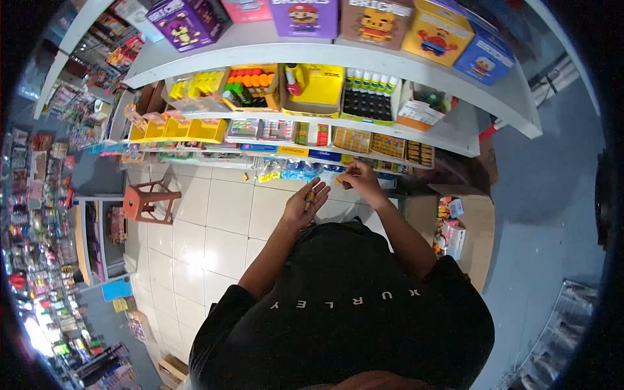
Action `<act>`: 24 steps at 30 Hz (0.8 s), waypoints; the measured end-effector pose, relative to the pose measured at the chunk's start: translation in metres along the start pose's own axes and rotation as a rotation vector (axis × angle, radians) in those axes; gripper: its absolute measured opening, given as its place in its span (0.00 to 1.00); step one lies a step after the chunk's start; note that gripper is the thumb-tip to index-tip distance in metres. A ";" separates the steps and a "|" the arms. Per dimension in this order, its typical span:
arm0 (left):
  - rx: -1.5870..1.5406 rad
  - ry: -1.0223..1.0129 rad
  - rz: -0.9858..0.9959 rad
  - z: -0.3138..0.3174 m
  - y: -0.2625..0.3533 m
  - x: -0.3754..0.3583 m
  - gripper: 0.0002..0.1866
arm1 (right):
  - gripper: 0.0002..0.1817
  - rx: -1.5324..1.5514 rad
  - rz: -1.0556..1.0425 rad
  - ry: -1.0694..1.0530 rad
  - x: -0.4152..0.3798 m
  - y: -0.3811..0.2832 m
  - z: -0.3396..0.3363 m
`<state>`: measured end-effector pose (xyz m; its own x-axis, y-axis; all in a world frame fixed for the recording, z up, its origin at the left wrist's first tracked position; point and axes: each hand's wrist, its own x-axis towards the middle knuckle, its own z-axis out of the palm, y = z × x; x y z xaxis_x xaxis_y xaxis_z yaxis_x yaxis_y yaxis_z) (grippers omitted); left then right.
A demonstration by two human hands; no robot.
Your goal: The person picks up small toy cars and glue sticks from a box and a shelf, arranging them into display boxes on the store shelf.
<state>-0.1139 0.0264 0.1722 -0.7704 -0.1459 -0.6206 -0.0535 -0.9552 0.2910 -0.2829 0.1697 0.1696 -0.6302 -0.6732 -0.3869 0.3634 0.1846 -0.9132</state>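
My left hand (304,204) is turned palm up, with its fingers stretched out. Across it lie small orange-and-dark pieces (310,197), too small to name. Close by on the right, my right hand (361,182) pinches a small orange piece (338,181) between thumb and fingertips. Both hands are in front of the lowest shelf, apart from each other. Just above them, shallow boxes (389,144) hold rows of small yellow-orange goods.
Above, a shelf carries several boxed brick toys (303,18). Below it stand trays of glue bottles (370,81) and a yellow box (322,84). A red plastic stool (151,200) is on the tiles at left. An open carton (478,260) lies at right.
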 end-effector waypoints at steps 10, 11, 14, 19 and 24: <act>-0.202 0.069 0.151 -0.081 0.037 -0.046 0.18 | 0.08 -0.656 -0.273 0.194 0.156 0.045 0.049; -0.212 0.068 0.156 -0.092 0.039 -0.049 0.18 | 0.09 -0.697 -0.301 0.187 0.175 0.053 0.049; -0.189 0.184 0.150 -0.102 0.050 -0.058 0.18 | 0.09 -0.873 -0.323 0.201 0.201 0.058 0.056; -0.192 0.246 0.151 -0.131 0.072 -0.067 0.18 | 0.08 -0.906 -0.241 0.171 0.214 0.073 0.063; -0.179 0.227 0.146 -0.146 0.091 -0.065 0.16 | 0.06 -0.918 -0.264 0.186 0.207 0.072 0.066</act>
<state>0.0239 -0.0883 0.1327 -0.5991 -0.3189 -0.7344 0.1750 -0.9473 0.2685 -0.3421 -0.0041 0.0326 -0.7416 -0.6638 -0.0971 -0.4321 0.5834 -0.6877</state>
